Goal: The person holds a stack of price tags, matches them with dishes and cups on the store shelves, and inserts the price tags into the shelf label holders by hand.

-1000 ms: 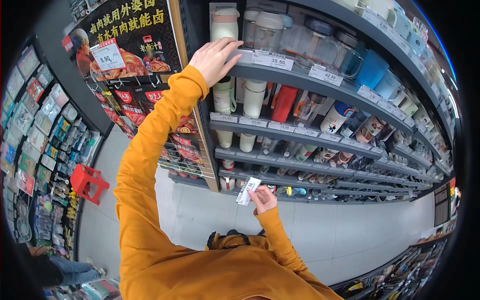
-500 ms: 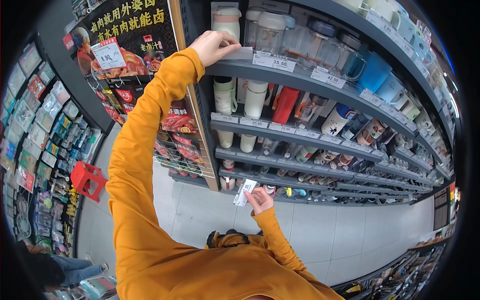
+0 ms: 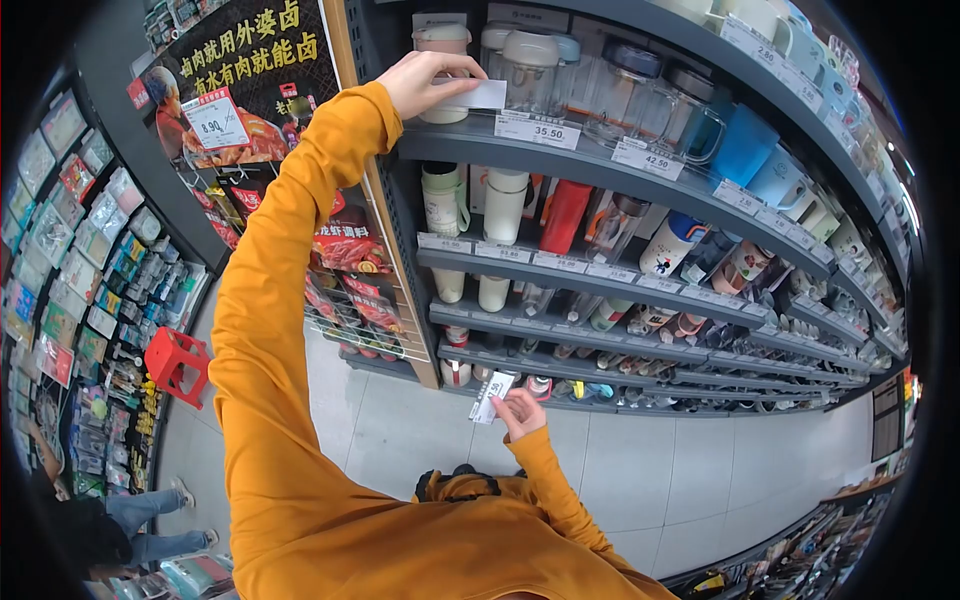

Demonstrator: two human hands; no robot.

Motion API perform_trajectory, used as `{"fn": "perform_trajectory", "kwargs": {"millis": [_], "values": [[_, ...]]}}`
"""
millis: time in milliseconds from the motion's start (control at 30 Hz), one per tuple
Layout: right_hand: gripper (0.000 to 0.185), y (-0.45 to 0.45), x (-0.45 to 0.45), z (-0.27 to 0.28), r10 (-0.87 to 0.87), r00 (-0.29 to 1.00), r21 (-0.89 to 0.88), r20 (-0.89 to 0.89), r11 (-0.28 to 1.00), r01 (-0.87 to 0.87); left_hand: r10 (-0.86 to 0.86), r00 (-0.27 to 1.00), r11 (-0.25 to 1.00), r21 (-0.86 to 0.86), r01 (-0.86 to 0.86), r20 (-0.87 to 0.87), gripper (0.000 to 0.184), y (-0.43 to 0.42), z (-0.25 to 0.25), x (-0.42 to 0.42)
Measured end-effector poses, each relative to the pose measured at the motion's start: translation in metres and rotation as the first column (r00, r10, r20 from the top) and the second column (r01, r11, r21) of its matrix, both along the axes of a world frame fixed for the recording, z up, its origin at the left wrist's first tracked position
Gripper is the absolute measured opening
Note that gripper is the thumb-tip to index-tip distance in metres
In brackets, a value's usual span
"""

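My left hand [image 3: 424,84] is raised to the upper shelf, its fingers closed on a blank-looking white card [image 3: 488,94]. Behind that card stands a cup with a pale pink lid [image 3: 441,38], partly covered by my fingers. A shelf label reading 35.50 [image 3: 537,131] sits just right of the card on the shelf edge. Lower down, my right hand [image 3: 521,413] pinches a printed price tag [image 3: 490,397], held tilted in front of the bottom shelves.
Glass cups [image 3: 527,70] and a blue cup [image 3: 745,145] line the upper shelf. Below are bottles, including a red one [image 3: 565,215]. Seasoning packets [image 3: 350,240] hang at left. A red stool [image 3: 178,366] stands on the floor, and a person in jeans [image 3: 150,515] is at lower left.
The white card in my left hand has come up off the shelf edge, away from the label strip. My right hand and its tag have shifted slightly. The person at lower left has moved their legs.
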State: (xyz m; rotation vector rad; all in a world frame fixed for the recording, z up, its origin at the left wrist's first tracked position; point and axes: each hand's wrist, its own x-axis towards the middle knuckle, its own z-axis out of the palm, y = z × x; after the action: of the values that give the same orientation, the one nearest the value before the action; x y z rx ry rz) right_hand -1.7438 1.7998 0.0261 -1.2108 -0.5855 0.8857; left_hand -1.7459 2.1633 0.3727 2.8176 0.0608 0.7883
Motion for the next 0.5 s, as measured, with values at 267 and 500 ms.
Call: {"fn": "perform_trajectory", "kwargs": {"millis": [267, 500], "values": [[0.013, -0.006, 0.007, -0.009, -0.022, 1.000, 0.001, -0.005, 1.000, 0.022, -0.056, 0.998, 0.992, -0.114, 0.052, -0.037, 0.027, 0.018, -0.009, -0.003], [0.013, -0.004, 0.005, -0.006, -0.009, 0.999, 0.014, -0.032, 1.000, 0.010, 0.116, 0.993, 0.991, 0.061, -0.115, -0.003, 0.040, 0.011, -0.022, -0.005]]}}
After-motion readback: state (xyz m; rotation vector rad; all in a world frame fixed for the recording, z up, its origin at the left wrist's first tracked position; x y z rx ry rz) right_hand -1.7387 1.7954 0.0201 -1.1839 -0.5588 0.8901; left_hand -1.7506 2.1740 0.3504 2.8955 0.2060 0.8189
